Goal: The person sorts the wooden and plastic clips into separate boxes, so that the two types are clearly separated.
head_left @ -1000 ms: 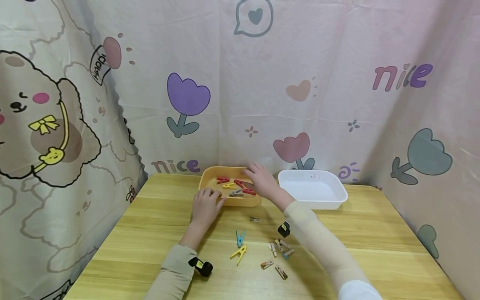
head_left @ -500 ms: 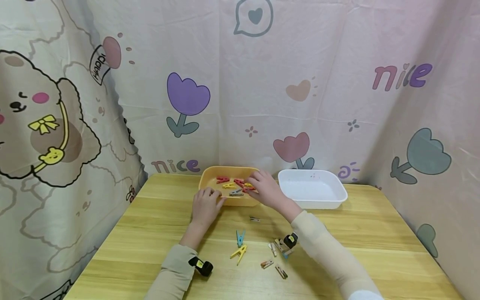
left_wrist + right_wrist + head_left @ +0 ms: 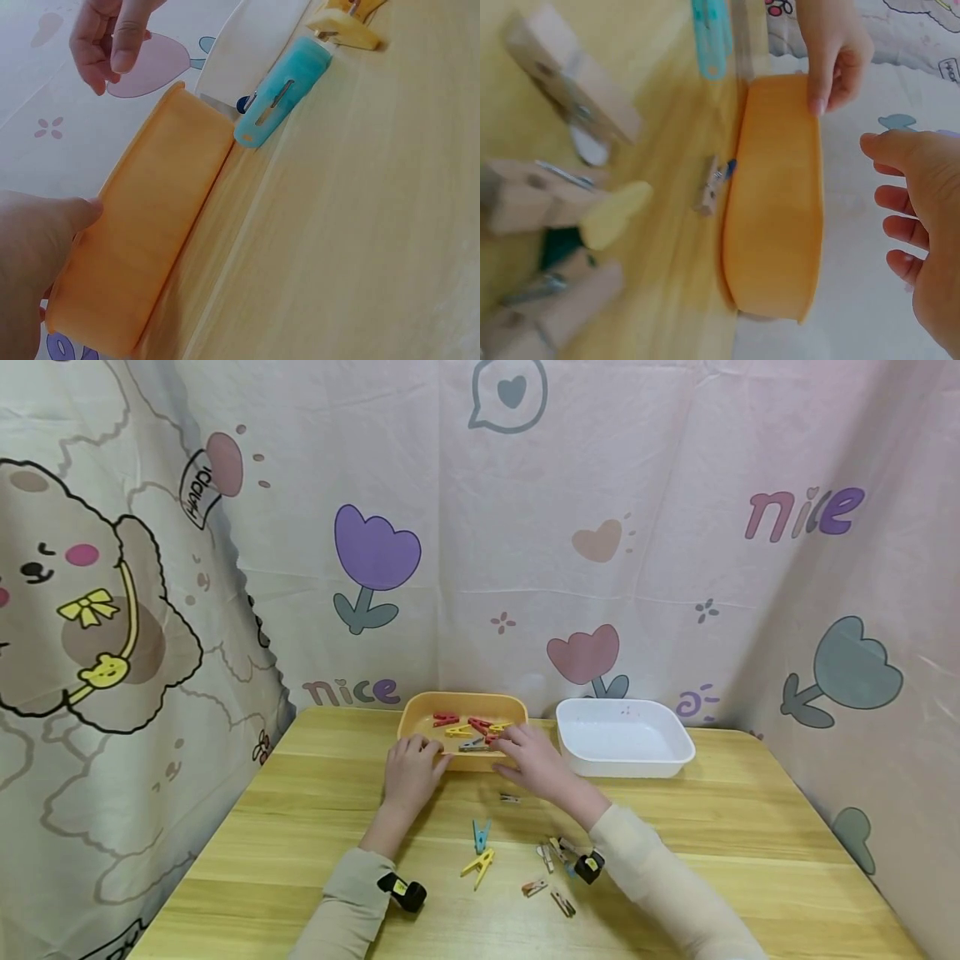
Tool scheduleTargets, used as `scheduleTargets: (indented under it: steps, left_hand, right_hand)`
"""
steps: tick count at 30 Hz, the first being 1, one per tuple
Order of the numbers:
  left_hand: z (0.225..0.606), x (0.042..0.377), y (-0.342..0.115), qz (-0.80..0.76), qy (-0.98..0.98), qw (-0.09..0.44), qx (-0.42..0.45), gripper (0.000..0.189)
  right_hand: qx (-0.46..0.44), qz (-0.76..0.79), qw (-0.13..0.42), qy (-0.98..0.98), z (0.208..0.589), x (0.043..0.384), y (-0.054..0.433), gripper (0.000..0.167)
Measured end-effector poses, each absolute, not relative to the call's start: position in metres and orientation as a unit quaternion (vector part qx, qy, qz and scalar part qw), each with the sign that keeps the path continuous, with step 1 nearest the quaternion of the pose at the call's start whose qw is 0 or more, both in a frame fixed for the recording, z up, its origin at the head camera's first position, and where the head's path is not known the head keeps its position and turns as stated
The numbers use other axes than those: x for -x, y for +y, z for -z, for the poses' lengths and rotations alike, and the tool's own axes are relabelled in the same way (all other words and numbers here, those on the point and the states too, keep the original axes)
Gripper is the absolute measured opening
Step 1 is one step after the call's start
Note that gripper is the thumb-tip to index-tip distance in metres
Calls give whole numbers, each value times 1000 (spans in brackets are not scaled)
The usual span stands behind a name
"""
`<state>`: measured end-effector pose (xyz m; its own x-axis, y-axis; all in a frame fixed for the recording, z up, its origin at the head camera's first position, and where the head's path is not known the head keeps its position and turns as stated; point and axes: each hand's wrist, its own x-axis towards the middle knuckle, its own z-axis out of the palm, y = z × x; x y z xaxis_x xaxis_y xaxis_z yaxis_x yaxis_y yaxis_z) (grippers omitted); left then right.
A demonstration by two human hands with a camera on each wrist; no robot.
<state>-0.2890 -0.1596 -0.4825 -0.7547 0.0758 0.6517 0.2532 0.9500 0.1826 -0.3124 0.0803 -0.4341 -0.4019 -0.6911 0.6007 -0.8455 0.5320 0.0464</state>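
An orange plastic tray [image 3: 471, 763] stands at the back of the table, with several red, yellow and grey clothespins [image 3: 446, 719] inside. My left hand [image 3: 411, 772] grips its front left rim, thumb on the outer wall in the left wrist view. Over the front right rim hovers my right hand [image 3: 536, 762], fingers loosely bent and nothing between them; the right wrist view shows this hand [image 3: 937, 217] apart from the tray. A blue clothespin [image 3: 481, 836], a yellow clothespin [image 3: 477, 867] and a small wooden clothespin [image 3: 510, 798] lie in front of the tray.
To the right of the orange tray is a white tray [image 3: 626, 767]. Several wooden clothespins [image 3: 535, 887] are scattered beneath my right forearm, some partly hidden by the wrist camera [image 3: 589, 866]. A patterned curtain [image 3: 480, 568] hangs behind the table [image 3: 720, 827].
My right hand has drawn back from above the tray toward its front right rim. A yellow clothespin at the tray's right side has come into view. My left hand has stayed put.
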Motion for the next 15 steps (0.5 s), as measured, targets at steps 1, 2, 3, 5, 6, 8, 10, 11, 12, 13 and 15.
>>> scheduleTargets:
  steps: [1, 2, 3, 5, 6, 8, 10, 11, 12, 13, 15]
  left_hand:
    - [483, 289, -160, 130, -928, 339, 88, 25]
    - [483, 290, -160, 130, -928, 338, 88, 25]
    - [483, 290, -160, 129, -928, 337, 87, 25]
    - [483, 290, -160, 130, -929, 335, 85, 25]
    - [483, 290, -160, 130, -930, 333, 84, 25]
    - [483, 290, -160, 131, -931, 331, 83, 26]
    - [483, 290, -160, 131, -931, 330, 82, 26]
    - [483, 290, -160, 131, -932, 329, 82, 26]
    - [483, 290, -160, 131, -932, 329, 82, 26]
    - [483, 290, -160, 131, -932, 328, 82, 26]
    - [483, 290, -160, 130, -933, 326, 81, 26]
  right_hand:
    - [-465, -135, 292, -825, 436, 311, 80, 27]
    - [-467, -136, 294, -823, 438, 309, 81, 26]
    - [-468, -135, 294, -822, 440, 308, 81, 25]
    - [-471, -135, 287, -823, 443, 304, 80, 25]
    - [-472, -133, 281, -825, 445, 303, 81, 25]
    - [-473, -128, 268, -830, 447, 299, 81, 26]
    - [-471, -128, 251, -836, 450, 295, 82, 28]
    - [-470, -125, 244, -839, 452, 294, 83, 28]
    - [-469, -124, 237, -842, 453, 292, 83, 28]
    - [-469, -124, 231, -843, 455, 290, 83, 28]
    - [-471, -122, 220, -845, 457, 286, 84, 27]
